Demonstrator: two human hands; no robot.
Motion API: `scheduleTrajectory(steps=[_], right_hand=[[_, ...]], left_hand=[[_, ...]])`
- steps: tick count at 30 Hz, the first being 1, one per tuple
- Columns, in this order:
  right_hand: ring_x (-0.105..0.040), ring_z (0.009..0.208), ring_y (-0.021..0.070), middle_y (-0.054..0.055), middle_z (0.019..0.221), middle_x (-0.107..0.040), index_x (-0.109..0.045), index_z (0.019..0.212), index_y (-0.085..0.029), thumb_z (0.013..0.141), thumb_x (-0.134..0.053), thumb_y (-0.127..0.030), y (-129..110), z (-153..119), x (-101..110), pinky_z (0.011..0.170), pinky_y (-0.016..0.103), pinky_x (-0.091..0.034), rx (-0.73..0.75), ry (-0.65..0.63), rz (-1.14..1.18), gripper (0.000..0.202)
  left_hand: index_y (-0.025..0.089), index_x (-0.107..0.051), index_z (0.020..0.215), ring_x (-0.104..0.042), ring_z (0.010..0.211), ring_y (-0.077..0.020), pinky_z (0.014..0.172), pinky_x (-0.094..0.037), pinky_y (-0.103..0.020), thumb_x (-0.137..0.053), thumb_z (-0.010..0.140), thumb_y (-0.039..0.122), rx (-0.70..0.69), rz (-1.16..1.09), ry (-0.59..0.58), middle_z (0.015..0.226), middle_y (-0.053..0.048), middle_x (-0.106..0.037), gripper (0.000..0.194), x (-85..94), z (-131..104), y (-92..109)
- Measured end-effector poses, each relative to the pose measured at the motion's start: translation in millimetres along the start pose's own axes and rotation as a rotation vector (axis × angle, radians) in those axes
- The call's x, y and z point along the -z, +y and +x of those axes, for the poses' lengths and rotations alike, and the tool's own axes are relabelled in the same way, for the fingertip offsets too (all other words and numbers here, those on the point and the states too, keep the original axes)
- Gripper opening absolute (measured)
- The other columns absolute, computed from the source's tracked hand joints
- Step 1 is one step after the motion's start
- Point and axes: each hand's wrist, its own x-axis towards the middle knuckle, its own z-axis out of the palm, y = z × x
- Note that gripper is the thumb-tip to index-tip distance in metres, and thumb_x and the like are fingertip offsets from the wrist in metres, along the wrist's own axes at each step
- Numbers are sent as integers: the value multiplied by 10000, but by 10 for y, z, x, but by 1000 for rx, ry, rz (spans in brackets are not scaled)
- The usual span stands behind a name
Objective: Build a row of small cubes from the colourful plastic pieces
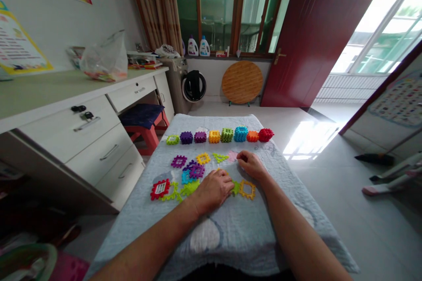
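My left hand [216,188] lies palm down over a loose group of flat plastic interlocking pieces, its fingers extended and hiding some of them. Just right of it are a green piece [235,187] and a yellow square frame [247,189]. On its left lie lime-green pieces [190,188], a blue piece [188,177], a purple square [197,171] and a red square [160,189]. My right hand [252,165] rests on the cloth with its fingers curled in; whatever they might hold is hidden. A green triangle [220,157] and a yellow square [203,158] lie left of it.
Along the far part of the cloth-covered table [211,237] runs a row of stacked pieces, from lime green [172,140] to a red cluster [265,135]. A desk [82,118] and a red stool [145,125] stand left. A round wooden board [242,82] leans beyond.
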Motion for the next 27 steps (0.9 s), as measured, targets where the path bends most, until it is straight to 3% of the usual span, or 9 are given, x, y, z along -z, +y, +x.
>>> scheduleTrajectory(steps=[4, 10, 13, 16, 22, 27], right_hand=[[-450, 549, 96, -38, 586, -508, -599, 760, -159, 672, -476, -196, 17, 4, -8, 550, 214, -345, -21, 5, 17, 156], [-455, 563, 95, -35, 608, -523, -597, 767, -162, 681, -474, -190, 41, 10, -14, 558, 212, -347, -25, 17, 51, 153], [-451, 562, 94, -39, 605, -514, -597, 770, -163, 675, -475, -183, 47, 14, -13, 560, 210, -349, -20, 11, 51, 156], [-444, 559, 93, -42, 601, -505, -594, 767, -164, 676, -474, -183, 49, 13, -10, 558, 210, -348, -18, 5, 51, 152], [-441, 558, 95, -42, 597, -502, -598, 764, -161, 675, -478, -187, 34, 3, 5, 552, 209, -343, -14, -3, 45, 152], [-429, 551, 93, -46, 586, -489, -598, 763, -160, 674, -480, -193, 21, 1, 7, 542, 206, -335, -20, 5, 53, 151]], left_hand=[[204, -630, 948, -535, 941, -190, 859, -405, -322, -412, 914, 274, 80, -159, 109, 922, -45, -651, 232, -17, 67, -44], [218, -600, 1115, -574, 985, -173, 876, -418, -274, -389, 907, 254, 320, -447, 278, 1048, -44, -662, 299, 34, 261, -231], [220, -618, 1108, -581, 986, -171, 888, -411, -271, -392, 894, 236, 341, -424, 198, 1054, -39, -668, 311, 57, 315, -344], [214, -624, 1121, -560, 993, -200, 918, -392, -314, -446, 854, 234, 384, -237, 103, 1055, -55, -654, 321, 62, 314, -417], [183, -577, 1183, -495, 1065, -267, 953, -369, -371, -631, 699, 454, 355, -24, 45, 1121, -95, -600, 557, -2, 248, -415], [194, -591, 1150, -527, 1034, -253, 921, -394, -348, -590, 715, 420, 355, 4, -45, 1086, -91, -617, 490, -24, 309, -452]])
